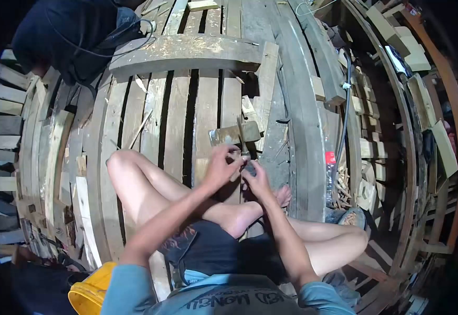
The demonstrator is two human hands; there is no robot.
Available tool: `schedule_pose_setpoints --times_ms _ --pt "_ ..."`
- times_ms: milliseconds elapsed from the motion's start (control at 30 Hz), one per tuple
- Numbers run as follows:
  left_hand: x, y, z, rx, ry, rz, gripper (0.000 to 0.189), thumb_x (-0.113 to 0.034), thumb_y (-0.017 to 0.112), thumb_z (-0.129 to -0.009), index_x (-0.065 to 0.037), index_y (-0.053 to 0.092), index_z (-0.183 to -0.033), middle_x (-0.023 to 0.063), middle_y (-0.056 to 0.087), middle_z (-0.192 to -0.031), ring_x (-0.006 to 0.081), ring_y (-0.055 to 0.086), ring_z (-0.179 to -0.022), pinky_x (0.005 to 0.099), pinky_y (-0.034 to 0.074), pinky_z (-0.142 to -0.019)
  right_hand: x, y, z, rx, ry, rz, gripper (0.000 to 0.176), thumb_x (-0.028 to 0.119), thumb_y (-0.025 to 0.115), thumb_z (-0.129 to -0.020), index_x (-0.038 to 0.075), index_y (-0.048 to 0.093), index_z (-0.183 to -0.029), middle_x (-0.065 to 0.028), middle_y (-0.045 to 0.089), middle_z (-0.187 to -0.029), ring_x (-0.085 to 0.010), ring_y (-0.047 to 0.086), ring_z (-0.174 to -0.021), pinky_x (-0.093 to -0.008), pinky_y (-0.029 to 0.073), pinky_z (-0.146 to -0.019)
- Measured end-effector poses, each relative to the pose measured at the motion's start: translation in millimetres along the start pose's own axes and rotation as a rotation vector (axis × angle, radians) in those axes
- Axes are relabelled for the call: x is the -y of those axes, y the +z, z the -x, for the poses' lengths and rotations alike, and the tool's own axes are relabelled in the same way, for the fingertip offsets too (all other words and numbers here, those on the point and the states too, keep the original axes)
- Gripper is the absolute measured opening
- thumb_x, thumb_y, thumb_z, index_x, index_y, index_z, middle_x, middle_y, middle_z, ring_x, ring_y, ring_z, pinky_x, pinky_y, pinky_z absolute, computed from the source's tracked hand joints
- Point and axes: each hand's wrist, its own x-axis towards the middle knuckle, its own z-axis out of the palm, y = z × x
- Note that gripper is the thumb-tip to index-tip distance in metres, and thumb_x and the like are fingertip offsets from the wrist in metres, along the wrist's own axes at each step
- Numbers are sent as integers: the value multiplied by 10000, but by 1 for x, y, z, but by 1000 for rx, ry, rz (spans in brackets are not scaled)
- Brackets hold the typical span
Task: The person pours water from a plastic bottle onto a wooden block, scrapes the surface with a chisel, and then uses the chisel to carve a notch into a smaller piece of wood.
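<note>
My left hand (221, 167) is closed, its fingers curled round a narrow blade-like tool (241, 130) that points away from me. A pale, wood-coloured end of it shows below the fingers. Close beside it, my right hand (256, 179) is closed too, with thumb and fingers pinched at a small dark piece (250, 169) that I cannot make out. Both hands meet above the slats in front of my crossed legs. Just beyond them lies a short wooden block (226, 136), partly behind the tool.
A thick plank (187, 51) lies across the slatted wooden floor (176, 105), with shavings on it. Long beams (302, 115) run along the right, beside a cable (348, 79) and stacked offcuts (368, 149). A yellow bucket (90, 291) stands lower left. Another person (71, 31) sits upper left.
</note>
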Motion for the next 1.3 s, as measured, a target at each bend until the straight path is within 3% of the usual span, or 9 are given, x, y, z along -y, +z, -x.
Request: schedule_pose_setpoints --times_ms 100,200,333,633,867,900,1067,1200,1300 --pt "3 -46 -20 -47 130 -421 802 -343 823 -684 15 428 -1283 202 492 -1195 363 486 -1078 436 406 -933 2 -4 -3 -384 -294 521 399 182 684 -784 1 558 -1117 -236 638 -790 -438 619 -746 -456 491 -678" --pt "33 -69 -41 114 147 -549 952 -404 844 -629 21 364 -1333 214 417 -1296 385 423 -1160 458 367 -984 25 3 -2 -391 -110 661 348 210 665 -817 -6 575 -1075 -249 650 -905 -457 616 -862 -481 485 -736" --pt "59 -70 -57 225 219 -557 868 -409 849 -596 -13 437 -1250 178 467 -1213 360 444 -1134 445 364 -926 28 17 -5 -460 -253 686 330 230 616 -865 -19 570 -1077 -269 622 -1006 -452 597 -928 -495 470 -781" --pt "77 -72 -76 301 347 -475 721 -374 848 -542 -10 485 -1048 146 486 -1050 332 467 -1041 436 357 -903 33 29 -13 -379 -50 709 352 290 454 -979 -25 567 -1089 -319 618 -935 -514 580 -899 -547 456 -759" --pt "89 -69 -79 232 369 -354 720 -350 856 -531 -24 507 -1070 143 505 -1049 338 475 -1027 415 346 -844 39 34 -16 -374 70 430 385 332 486 -976 -25 614 -1039 -318 617 -954 -495 581 -910 -503 448 -775" --pt "86 -70 -79 262 323 -355 703 -320 856 -532 -32 517 -1077 135 508 -1042 334 475 -1025 408 343 -847 39 38 -18 -441 -109 476 399 340 478 -976 -19 609 -1089 -326 615 -933 -501 578 -909 -509 447 -762" --pt "87 -68 -80 266 301 -343 705 -296 849 -515 -46 519 -1086 129 503 -1024 329 475 -1023 406 338 -844 41 54 8 -355 129 590 452 382 462 -975 -31 603 -1092 -368 589 -853 -525 570 -877 -554 460 -735" --pt "87 -67 -79 243 311 -354 688 -276 837 -517 -47 515 -1079 129 501 -1016 332 475 -1009 412 339 -837 44 54 -12 -396 4 668 477 413 439 -975 -28 601 -1056 -360 603 -866 -521 585 -858 -559 467 -733" --pt "86 -65 -79 236 329 -340 675 -274 845 -512 -40 509 -1048 139 506 -1023 343 475 -1020 425 352 -841 29 72 12 -429 94 711 465 409 466 -965 -33 613 -971 -341 607 -837 -525 575 -852 -558 466 -715"
